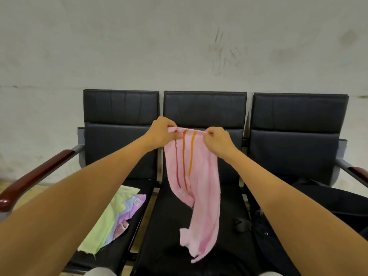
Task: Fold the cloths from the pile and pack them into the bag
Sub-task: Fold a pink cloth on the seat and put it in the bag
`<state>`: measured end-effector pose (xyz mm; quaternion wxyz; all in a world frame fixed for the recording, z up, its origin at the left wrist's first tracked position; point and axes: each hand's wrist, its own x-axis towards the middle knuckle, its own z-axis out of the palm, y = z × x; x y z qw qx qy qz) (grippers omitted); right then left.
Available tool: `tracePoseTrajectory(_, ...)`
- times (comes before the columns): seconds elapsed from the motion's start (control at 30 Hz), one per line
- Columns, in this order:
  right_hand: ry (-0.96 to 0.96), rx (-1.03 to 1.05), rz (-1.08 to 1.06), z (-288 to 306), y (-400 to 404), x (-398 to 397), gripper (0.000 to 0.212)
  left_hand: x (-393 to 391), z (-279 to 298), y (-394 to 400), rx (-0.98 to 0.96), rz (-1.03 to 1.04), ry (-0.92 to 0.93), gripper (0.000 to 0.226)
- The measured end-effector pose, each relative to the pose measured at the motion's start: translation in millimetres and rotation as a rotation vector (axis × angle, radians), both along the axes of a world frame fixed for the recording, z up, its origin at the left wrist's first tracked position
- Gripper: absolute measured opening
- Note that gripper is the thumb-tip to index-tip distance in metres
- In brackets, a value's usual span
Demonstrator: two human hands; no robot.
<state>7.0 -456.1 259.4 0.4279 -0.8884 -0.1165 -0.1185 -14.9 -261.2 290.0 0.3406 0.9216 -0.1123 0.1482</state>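
Setting: scuffed pale wall [179, 46] behind a row of three black padded seats [205, 110] with wood-capped armrests [37, 172].
Left hand: my left hand [162, 133] pinches the top edge of the pink cloth [196, 176] at its 10 o'clock corner, fingers curled tight on the fabric.
Right hand: my right hand [218, 139] pinches the same edge at 2 o'clock, fingers curled on it.
Pink cloth: it hangs in the air over the middle seat, three stripes running down it, its lower end twisted.
Pile: green, blue and purple cloths [115, 214] lie on the left seat, at 8 o'clock from the pink one.
Bag: black bag [322, 202] on the right seat, at 4 o'clock.
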Motion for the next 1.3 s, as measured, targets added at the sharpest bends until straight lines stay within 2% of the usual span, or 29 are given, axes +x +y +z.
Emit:
tracePoseTrajectory(0.17,0.166,0.016,0.258,5,20,-12,0.019,-1,-1,-21,0.059,-0.110,-0.030,0.019)
tracePoseTrajectory(0.33,0.133,0.056,0.295,-1,22,-16,0.022,6,-6,-22,0.073,-0.095,-0.028,0.033)
tracePoseTrajectory(0.57,0.086,0.088,0.308,-3,23,-14,0.020,9,-14,-14,0.060,-0.081,-0.079,0.035)
tracePoseTrajectory(0.7,0.102,0.148,0.287,-2,23,-12,0.020,5,-19,-14,0.004,-0.138,-0.076,0.041)
tracePoseTrajectory(0.83,0.035,0.157,0.240,0,28,-13,0.015,8,-23,-15,-0.041,-0.078,-0.030,0.046)
tracePoseTrajectory(1.03,-0.055,0.435,0.012,11,26,-12,0.017,13,-38,2,-0.008,0.000,0.157,0.018)
tracePoseTrajectory(1.1,-0.059,0.458,-0.024,13,19,-8,0.015,12,-42,12,0.003,0.037,0.181,0.015)
tracePoseTrajectory(1.2,-0.113,0.461,-0.041,13,10,-4,0.010,13,-41,23,0.045,0.096,0.138,0.011)
tracePoseTrajectory(1.3,-0.164,0.433,-0.039,10,3,-4,0.027,13,-35,29,0.073,0.108,0.070,0.015)
